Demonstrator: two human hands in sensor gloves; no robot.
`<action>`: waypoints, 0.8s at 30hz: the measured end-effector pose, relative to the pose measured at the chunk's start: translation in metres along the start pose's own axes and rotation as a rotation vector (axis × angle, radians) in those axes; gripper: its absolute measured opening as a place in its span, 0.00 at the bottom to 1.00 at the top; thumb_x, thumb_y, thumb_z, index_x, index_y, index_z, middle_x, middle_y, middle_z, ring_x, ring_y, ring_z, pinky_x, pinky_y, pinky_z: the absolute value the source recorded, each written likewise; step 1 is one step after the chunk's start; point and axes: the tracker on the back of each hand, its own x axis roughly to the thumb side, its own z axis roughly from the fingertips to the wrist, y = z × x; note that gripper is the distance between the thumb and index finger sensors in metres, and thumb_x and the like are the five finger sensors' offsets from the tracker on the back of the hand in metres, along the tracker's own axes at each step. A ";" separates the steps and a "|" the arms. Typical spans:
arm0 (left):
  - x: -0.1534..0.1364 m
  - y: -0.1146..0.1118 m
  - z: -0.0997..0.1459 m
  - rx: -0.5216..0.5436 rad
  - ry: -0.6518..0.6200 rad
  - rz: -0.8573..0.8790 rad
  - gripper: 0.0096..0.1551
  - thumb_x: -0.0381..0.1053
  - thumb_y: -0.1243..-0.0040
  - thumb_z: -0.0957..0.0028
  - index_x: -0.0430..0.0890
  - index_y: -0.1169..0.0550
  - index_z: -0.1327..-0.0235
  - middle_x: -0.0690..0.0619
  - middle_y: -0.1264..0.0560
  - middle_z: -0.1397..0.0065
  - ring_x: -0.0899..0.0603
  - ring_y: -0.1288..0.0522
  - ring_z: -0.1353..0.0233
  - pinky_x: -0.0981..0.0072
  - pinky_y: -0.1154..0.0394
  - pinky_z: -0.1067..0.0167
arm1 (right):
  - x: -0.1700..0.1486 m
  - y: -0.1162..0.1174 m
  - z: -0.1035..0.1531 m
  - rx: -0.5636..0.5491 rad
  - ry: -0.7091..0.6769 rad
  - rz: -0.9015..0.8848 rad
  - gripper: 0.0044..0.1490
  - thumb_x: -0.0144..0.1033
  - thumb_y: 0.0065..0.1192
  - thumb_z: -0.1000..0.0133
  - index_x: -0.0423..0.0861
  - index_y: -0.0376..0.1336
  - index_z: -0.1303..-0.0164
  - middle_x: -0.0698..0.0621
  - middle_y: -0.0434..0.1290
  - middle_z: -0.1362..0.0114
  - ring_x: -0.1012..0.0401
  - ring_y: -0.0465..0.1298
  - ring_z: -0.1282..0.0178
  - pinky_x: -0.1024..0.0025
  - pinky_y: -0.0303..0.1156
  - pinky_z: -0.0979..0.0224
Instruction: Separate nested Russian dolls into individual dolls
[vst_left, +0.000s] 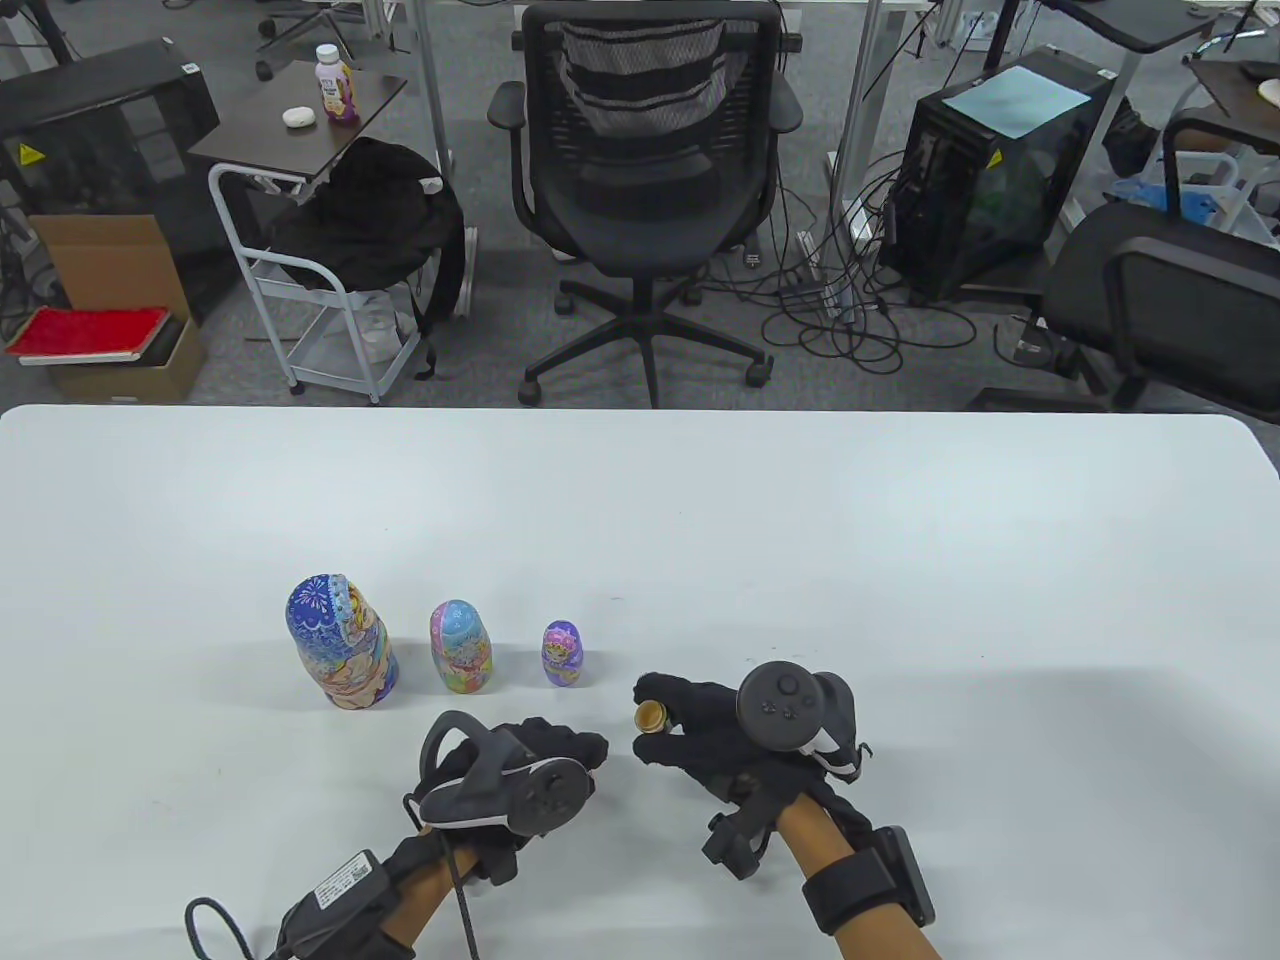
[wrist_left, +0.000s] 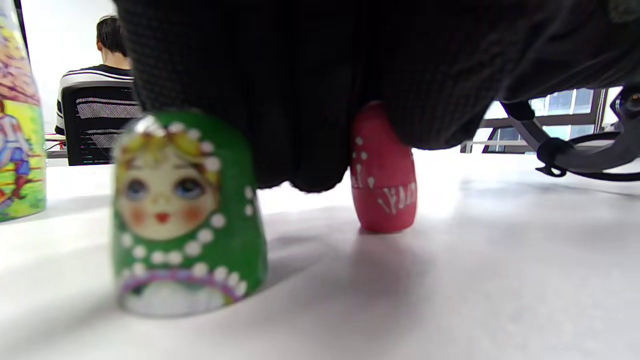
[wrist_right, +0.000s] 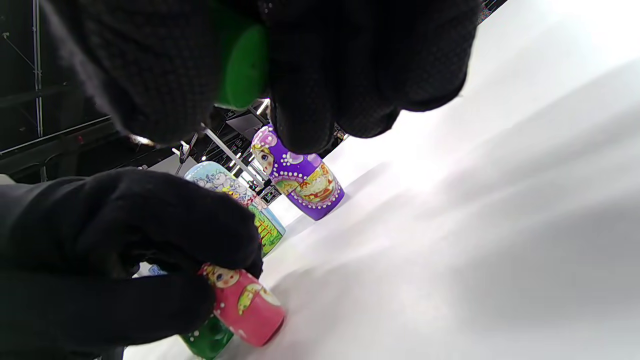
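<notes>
Three dolls stand in a row: a large blue doll (vst_left: 340, 655), a medium pink-and-blue doll (vst_left: 461, 648) and a small purple doll (vst_left: 563, 653). My left hand (vst_left: 585, 745) is in front of them and pinches a tiny pink doll (wrist_left: 382, 185) that stands on the table; the hand hides this doll in the table view. A green doll piece with a face (wrist_left: 185, 215) stands beside it. My right hand (vst_left: 655, 725) holds a green doll half (vst_left: 651, 714), its wooden inside showing, just above the table. The half also shows in the right wrist view (wrist_right: 242, 65).
The white table (vst_left: 900, 560) stretches far behind and to the right of the hands. Its far edge faces an office chair (vst_left: 645, 170) and other furniture on the floor. The large doll (wrist_left: 15, 125) is close on the left of my left hand.
</notes>
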 end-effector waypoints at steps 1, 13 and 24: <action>0.000 0.000 0.000 -0.006 -0.003 -0.006 0.25 0.56 0.34 0.46 0.52 0.22 0.36 0.51 0.15 0.38 0.42 0.15 0.41 0.57 0.17 0.44 | 0.001 0.001 0.000 0.003 -0.002 0.001 0.44 0.48 0.76 0.54 0.42 0.66 0.29 0.42 0.83 0.37 0.45 0.79 0.34 0.52 0.76 0.34; -0.031 0.016 0.026 -0.118 0.147 -0.057 0.39 0.67 0.32 0.52 0.51 0.25 0.29 0.48 0.18 0.33 0.39 0.16 0.37 0.55 0.18 0.41 | 0.003 0.006 0.000 0.022 -0.006 0.006 0.44 0.48 0.76 0.54 0.41 0.66 0.30 0.42 0.83 0.38 0.46 0.79 0.34 0.53 0.77 0.34; -0.037 0.021 0.023 -0.045 0.170 0.037 0.32 0.60 0.31 0.49 0.48 0.23 0.34 0.50 0.15 0.39 0.43 0.14 0.41 0.59 0.15 0.44 | 0.009 0.011 0.000 0.046 -0.033 -0.001 0.45 0.49 0.76 0.54 0.41 0.66 0.30 0.42 0.83 0.38 0.46 0.79 0.34 0.53 0.77 0.34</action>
